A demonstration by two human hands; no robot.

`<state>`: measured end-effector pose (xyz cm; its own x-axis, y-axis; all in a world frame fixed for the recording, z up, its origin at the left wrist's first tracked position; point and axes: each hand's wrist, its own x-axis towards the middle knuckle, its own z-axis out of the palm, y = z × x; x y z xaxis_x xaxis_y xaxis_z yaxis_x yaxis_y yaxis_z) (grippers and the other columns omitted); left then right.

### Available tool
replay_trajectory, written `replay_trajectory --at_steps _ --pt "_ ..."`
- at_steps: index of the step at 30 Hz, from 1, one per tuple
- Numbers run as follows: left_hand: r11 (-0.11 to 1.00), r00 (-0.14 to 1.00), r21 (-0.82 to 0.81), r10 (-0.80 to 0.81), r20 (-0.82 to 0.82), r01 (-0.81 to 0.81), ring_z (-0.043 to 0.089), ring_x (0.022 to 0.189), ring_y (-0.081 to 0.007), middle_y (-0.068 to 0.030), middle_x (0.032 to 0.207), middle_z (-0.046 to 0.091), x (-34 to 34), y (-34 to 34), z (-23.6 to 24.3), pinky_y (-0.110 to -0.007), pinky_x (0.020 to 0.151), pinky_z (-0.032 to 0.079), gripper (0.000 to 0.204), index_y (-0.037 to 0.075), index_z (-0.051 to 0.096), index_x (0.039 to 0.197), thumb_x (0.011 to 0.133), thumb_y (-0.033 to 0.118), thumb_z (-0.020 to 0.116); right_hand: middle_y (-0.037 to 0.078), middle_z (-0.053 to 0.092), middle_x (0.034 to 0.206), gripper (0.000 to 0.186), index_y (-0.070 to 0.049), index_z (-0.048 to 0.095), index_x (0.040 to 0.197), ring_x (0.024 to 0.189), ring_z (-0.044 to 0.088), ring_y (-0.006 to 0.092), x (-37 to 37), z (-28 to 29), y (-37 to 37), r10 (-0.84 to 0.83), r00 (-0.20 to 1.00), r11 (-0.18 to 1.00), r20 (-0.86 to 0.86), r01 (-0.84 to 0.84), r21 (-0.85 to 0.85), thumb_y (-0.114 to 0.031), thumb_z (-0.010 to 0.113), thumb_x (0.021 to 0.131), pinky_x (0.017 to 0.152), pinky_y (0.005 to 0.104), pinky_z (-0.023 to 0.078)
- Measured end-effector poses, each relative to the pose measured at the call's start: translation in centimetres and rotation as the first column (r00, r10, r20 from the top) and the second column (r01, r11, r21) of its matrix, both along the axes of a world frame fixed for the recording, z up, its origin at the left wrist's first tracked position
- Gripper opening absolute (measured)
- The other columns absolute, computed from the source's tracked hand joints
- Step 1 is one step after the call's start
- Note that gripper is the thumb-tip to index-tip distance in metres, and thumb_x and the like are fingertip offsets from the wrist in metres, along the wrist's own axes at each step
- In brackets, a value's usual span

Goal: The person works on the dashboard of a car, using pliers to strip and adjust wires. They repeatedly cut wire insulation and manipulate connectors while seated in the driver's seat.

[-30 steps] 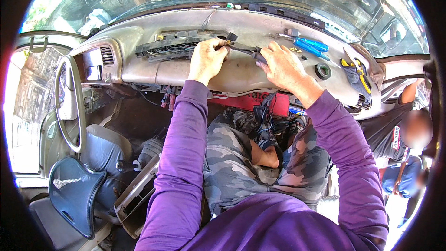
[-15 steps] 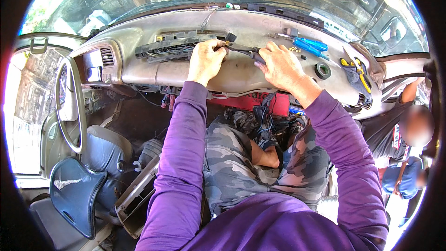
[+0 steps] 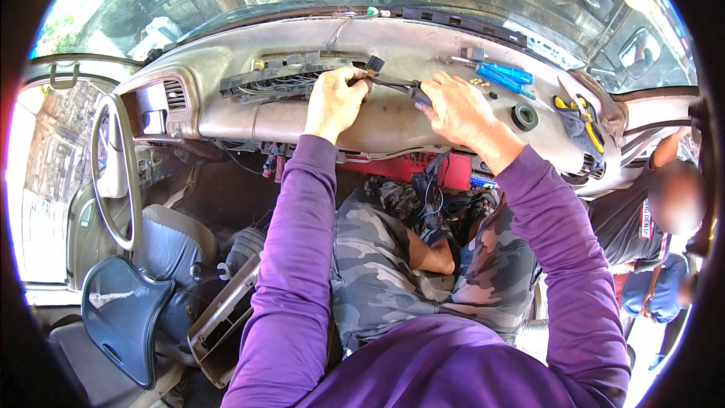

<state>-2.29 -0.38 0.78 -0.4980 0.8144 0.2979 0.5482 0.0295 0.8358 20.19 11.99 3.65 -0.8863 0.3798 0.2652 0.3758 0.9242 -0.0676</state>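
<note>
My left hand (image 3: 337, 103) is up at the dashboard, thumb and forefinger pinched together on something too small to make out. Just beyond those fingertips is a small black connector (image 3: 374, 63). My right hand (image 3: 457, 109) wraps round dark-handled pliers (image 3: 400, 85), whose slim end points left toward the pinched fingers. Behind my left hand, a long black connector strip (image 3: 268, 81) full of wires lies on the dashboard (image 3: 393, 127). Blue-handled screwdrivers (image 3: 504, 75), small brass-coloured pieces (image 3: 479, 81) and a roll of black tape (image 3: 524, 115) rest to the right of my right hand.
Yellow-handled pliers (image 3: 583, 117) lie on a dark cloth at the dashboard's right end. A steering wheel (image 3: 136, 174) stands at the left. Below the dashboard are a red panel (image 3: 453, 172) and loose wiring (image 3: 430, 200). Another person (image 3: 627, 215) is outside at the right.
The pliers have turned slightly in my right hand, so their end looks slimmer. Both hands stay almost in place. The person outside has shifted slightly.
</note>
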Motion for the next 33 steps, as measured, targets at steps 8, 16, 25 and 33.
replay_trajectory --at_steps 8,16,25,33 --pt "1.0 0.999 0.006 0.005 0.039 -0.006 0.067 0.072 -0.0106 -0.0059 0.081 0.075 -0.3 0.2 -0.4 -0.029 0.069 0.054 0.018 -0.006 0.075 0.106 0.094 0.006 0.068 0.018 0.065 0.115 0.026 -0.006 0.068 0.113 0.109 0.066 0.0397 -0.2 0.7 -0.4 -0.016 1.0 0.999 0.001 0.016 -0.043 -0.024 0.071 0.095 0.094 0.0502 0.054" --pt "0.985 0.979 0.033 0.165 0.116 -0.17 0.069 0.071 -0.0129 -0.0097 0.082 0.075 1.1 0.7 0.4 -0.03 0.068 0.055 0.014 -0.004 0.068 0.103 0.095 0.008 0.071 0.018 0.061 0.12 0.034 -0.005 0.071 0.112 0.116 0.061 0.0405 1.1 -0.7 -1.1 -0.381 0.919 0.924 -0.102 0.382 -0.008 -0.032 0.073 0.092 0.092 0.0561 0.051" --pt "0.973 0.977 0.101 0.211 -0.011 -0.209 0.069 0.071 -0.0137 -0.011 0.084 0.075 0.4 0.8 -0.9 -0.03 0.069 0.055 0.017 -0.003 0.068 0.106 0.094 0.008 0.07 0.018 0.064 0.123 0.031 -0.004 0.066 0.121 0.116 0.065 0.0371 -4.5 1.1 -0.2 -0.039 0.961 0.999 -0.273 0.032 -0.029 -0.012 0.066 0.091 0.094 0.0506 0.054" --pt "0.977 0.984 0.113 0.177 0.034 -0.18 0.074 0.081 -0.0221 -0.0148 0.092 0.077 0.4 0.5 -0.5 -0.034 0.078 0.057 0.023 -0.003 0.071 0.11 0.09 0.009 0.069 0.021 0.068 0.126 0.043 -0.005 0.061 0.133 0.115 0.067 0.0425 -10.2 -1.0 0.2 -0.065 0.973 0.945 -0.223 -0.012 -0.327 -0.005 0.061 0.089 0.098 0.0491 0.055"
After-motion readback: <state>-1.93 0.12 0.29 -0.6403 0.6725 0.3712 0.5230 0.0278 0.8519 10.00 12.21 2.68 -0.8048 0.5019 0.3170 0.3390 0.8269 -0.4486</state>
